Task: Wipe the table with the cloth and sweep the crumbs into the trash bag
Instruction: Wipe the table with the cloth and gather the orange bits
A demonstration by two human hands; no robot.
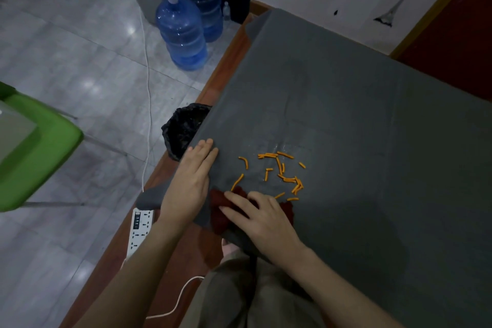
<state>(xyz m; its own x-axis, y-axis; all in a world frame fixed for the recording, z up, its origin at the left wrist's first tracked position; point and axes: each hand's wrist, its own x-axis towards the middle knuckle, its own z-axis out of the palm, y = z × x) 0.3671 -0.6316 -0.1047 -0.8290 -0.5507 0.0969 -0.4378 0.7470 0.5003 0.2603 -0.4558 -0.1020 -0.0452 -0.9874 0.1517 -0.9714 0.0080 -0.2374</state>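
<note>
Hanging below the table's left edge, the black trash bag (183,130) stood open-mouthed; its interior was too dark to tell any contents. Two blue water jugs (182,32) stood on the tiled floor beyond it. On the grey-covered table (359,114), the right hand (262,217) pressed flat, fingers (237,201) spread and unclenched, upon the dark red cloth (222,210) at the near edge. Orange crumbs (282,173) lay scattered just beyond those fingertips. The left hand (190,181) rested palm-down, fingers extended together, along the table's left edge beside the cloth, grasping nothing.
</note>
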